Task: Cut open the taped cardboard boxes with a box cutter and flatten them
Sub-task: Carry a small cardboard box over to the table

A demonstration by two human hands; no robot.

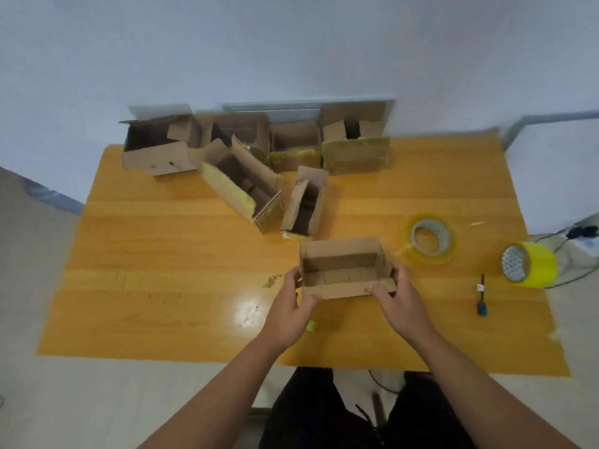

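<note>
You are looking at an orange wooden table (162, 254) where two tape rolls are sitting near the right edge: a clear roll of packing tape (429, 240) and, farther right, a yellow roll of packing tape (531, 264). A white power strip (586, 242) is lying beyond them.

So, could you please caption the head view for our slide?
Both hands, left and right, grip an opened cardboard box on the wooden table.

Matt cardboard box (343, 288); glossy, seemingly wooden table (162, 254).
</note>
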